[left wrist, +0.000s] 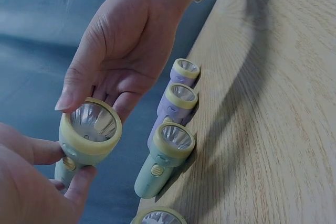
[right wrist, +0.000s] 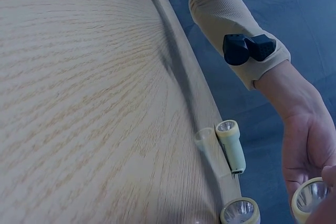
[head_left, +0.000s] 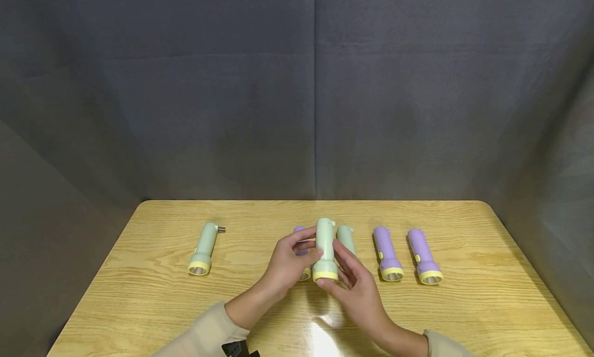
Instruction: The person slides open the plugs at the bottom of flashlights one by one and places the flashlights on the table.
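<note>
Above the table, both hands hold a pale green flashlight (head_left: 325,254) with a yellow rim, lens end toward the person. My left hand (head_left: 286,264) pinches its body, thumb and finger beside the yellow switch in the left wrist view. The thumb of my right hand (head_left: 361,291) is at the yellow rim, its fingers along the other side. Behind the left hand lies a purple flashlight (head_left: 304,275), partly hidden. Another green flashlight (head_left: 345,237) lies behind the held one, its front covered by the right hand.
At the left on the wooden table (head_left: 139,295) lies a green flashlight (head_left: 204,247) with metal plug prongs sticking out. Two purple flashlights, one nearer (head_left: 387,253) and one farther right (head_left: 424,256), lie side by side. Dark grey cloth (head_left: 232,99) hangs around the table.
</note>
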Demonstrator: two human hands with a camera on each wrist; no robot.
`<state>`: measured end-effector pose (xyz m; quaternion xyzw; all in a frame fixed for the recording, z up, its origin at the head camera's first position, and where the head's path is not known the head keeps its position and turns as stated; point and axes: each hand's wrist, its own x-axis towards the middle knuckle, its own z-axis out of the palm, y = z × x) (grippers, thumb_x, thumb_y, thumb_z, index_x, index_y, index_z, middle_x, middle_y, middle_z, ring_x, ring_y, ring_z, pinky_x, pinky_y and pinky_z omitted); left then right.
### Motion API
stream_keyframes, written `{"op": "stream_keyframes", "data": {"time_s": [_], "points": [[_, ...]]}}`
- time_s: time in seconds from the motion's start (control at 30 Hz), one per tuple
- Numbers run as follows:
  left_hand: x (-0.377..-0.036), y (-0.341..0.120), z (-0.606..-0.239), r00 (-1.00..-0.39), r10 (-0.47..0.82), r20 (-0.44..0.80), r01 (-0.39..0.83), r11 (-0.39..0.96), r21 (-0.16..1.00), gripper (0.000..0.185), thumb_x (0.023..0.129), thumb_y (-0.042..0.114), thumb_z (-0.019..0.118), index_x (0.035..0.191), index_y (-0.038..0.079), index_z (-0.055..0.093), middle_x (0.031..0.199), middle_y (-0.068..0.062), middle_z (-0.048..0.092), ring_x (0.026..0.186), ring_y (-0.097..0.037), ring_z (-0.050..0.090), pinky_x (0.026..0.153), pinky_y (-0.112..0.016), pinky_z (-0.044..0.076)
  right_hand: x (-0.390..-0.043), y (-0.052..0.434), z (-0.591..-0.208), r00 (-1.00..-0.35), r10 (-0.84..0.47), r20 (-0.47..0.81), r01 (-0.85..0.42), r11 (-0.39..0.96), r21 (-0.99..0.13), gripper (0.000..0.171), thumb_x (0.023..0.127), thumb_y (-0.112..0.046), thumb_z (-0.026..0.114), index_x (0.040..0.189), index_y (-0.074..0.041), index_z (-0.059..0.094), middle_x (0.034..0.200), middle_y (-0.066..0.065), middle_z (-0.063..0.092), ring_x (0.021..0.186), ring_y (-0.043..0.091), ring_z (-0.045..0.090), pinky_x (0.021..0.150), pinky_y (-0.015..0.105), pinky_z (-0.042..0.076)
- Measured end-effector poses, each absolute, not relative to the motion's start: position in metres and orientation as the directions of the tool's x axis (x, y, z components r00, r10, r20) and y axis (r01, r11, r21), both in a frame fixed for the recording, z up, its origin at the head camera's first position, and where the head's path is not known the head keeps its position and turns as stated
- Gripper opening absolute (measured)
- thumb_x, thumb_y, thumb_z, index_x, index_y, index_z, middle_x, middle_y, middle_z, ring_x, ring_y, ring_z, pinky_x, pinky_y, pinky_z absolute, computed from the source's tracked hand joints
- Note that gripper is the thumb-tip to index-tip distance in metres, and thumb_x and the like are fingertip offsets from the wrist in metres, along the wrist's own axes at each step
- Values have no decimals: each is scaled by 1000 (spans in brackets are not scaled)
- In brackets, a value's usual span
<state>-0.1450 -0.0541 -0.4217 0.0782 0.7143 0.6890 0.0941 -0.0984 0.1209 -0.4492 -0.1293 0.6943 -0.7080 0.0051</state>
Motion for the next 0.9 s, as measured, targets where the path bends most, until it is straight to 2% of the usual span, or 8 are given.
{"op": "stream_keyframes", "data": {"time_s": [0.13,0.27,0.4,0.63,0.9], "points": [[-146,-54,-423,-971,237,-26,-22,22,1000,48,96,5,69,142,3,57,141,-12,55,124,-31,55,99,-39,53,-101,122,-449,-965,-194,174,-164,-69,-984,69,97,-2,67,154,9,30,163,24,24,149,39,26,110,21,36],[-147,-53,-425,-970,241,-22,-21,7,1000,49,97,4,68,144,2,54,142,-12,54,127,-32,54,98,-38,54,-105,123,-448,-968,-181,175,-161,-91,-983,59,102,-5,61,152,10,34,159,25,32,148,37,30,110,21,37],[-148,-53,-426,-969,246,-25,-26,-1,1000,51,97,4,68,145,2,53,144,-12,53,129,-32,53,102,-42,52,-108,124,-444,-977,-155,146,-133,-92,-987,54,102,-5,59,149,10,38,155,24,39,145,34,37,108,21,40],[-150,-53,-427,-971,239,-23,-27,-16,999,52,95,-1,69,145,2,53,144,-12,52,129,-32,53,114,-53,38,-114,125,-438,-991,-92,101,-94,-73,-993,48,101,-3,62,145,8,47,146,23,52,137,34,49,104,21,47],[-151,-51,-429,-971,240,6,-3,-35,999,53,93,-4,69,144,3,55,143,-12,53,128,-32,53,113,-58,36,-121,125,-437,-997,-52,58,-56,-46,-997,45,99,0,63,143,3,52,141,18,57,131,29,53,99,21,50]]}}
